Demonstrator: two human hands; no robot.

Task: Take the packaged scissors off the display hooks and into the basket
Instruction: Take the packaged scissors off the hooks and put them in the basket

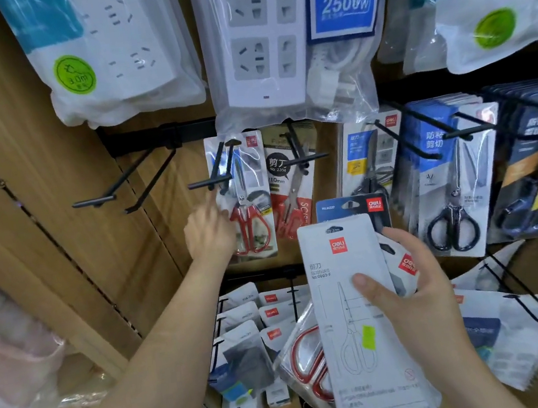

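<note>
My right hand [419, 290] grips a stack of scissors packs; the front one is a grey card [355, 322] shown from its back, with a red-handled pack [308, 366] and a blue-topped pack [351, 206] behind it. My left hand [208, 234] reaches to a red-handled scissors pack [248, 203] hanging on a black hook [219, 172]; its fingers touch the pack's left edge. Whether they pinch it is unclear. Another red scissors pack [292, 187] hangs just to the right. No basket is in view.
Black-handled scissors packs [450, 186] hang on hooks to the right. Bagged power strips [281, 44] hang above. An empty hook [128, 184] juts out at the left. Lower hooks hold more packaged goods [249, 326]. A wooden panel [50, 164] runs along the left.
</note>
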